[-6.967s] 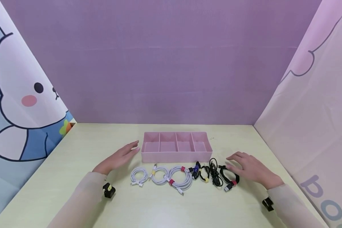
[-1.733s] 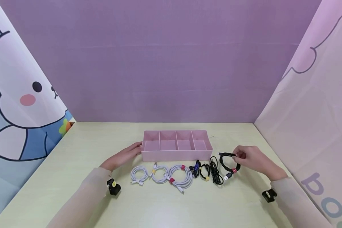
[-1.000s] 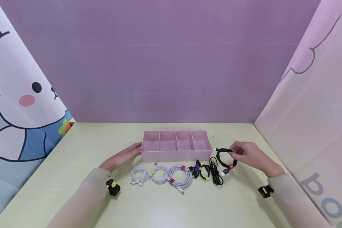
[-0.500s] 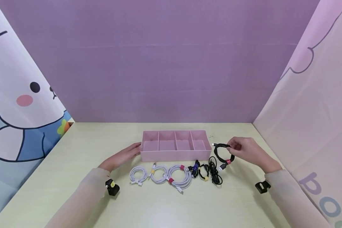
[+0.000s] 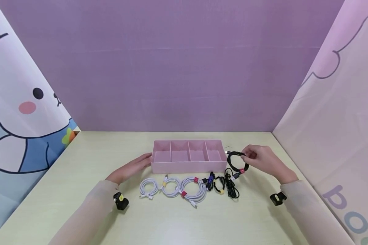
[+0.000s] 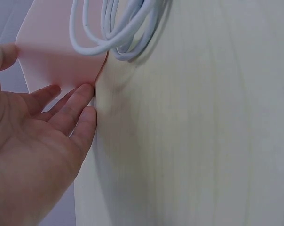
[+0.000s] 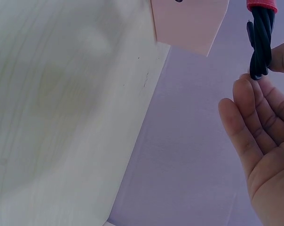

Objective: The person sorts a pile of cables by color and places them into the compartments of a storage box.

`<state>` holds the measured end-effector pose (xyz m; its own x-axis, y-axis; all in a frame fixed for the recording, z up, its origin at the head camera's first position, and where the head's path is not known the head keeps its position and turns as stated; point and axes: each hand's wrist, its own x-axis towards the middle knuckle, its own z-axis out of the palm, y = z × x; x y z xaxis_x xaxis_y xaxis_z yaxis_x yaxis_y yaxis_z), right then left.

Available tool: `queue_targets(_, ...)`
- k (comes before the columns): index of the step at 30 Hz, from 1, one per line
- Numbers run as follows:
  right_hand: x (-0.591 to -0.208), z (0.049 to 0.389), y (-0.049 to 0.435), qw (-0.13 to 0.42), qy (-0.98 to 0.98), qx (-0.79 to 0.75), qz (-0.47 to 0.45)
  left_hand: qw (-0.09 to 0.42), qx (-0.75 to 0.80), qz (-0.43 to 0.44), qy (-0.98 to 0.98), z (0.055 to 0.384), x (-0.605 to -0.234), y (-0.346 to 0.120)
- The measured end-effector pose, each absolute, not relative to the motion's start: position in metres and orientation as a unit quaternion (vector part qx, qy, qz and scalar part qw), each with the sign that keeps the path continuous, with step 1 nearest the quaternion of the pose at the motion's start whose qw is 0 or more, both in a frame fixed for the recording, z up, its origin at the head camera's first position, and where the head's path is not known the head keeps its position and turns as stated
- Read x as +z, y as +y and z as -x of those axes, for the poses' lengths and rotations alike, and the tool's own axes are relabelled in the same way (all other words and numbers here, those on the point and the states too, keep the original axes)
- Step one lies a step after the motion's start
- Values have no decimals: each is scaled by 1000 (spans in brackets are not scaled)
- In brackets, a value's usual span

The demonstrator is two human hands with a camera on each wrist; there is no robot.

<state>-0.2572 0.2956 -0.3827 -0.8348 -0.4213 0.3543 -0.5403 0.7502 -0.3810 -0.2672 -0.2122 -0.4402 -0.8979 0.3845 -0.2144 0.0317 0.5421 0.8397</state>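
Note:
My right hand (image 5: 260, 160) pinches a coiled black USB cable (image 5: 231, 159) with a red tie, raised off the table by the right end of a pink box (image 5: 188, 167). In the right wrist view, thumb and fingertips meet on the black coil (image 7: 261, 42) below its red band. The box has several compartments in a row, with nothing in them. My left hand (image 5: 131, 169) rests its fingertips against the box's left end; in the left wrist view the fingers (image 6: 76, 106) lie extended along the pink wall (image 6: 62, 59).
Before the box lie three coiled white cables: one at left (image 5: 149, 188), one with a yellow tie (image 5: 171, 188), and a larger one with red ties (image 5: 194, 191). Right of them are black cables with a blue tie (image 5: 211, 181), a yellow tie (image 5: 220, 184), and a long bundle (image 5: 231, 187).
My right hand has taken hold of the red-tied black cable, lifted it from the table and moved it left toward the box. My left hand has come to touch the box's left end.

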Motion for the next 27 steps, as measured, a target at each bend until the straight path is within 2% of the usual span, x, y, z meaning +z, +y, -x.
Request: queue_targets(27, -382, 273, 287, 127, -930, 263, -223, 190, 465, -130, 855, 269, -440, -212)
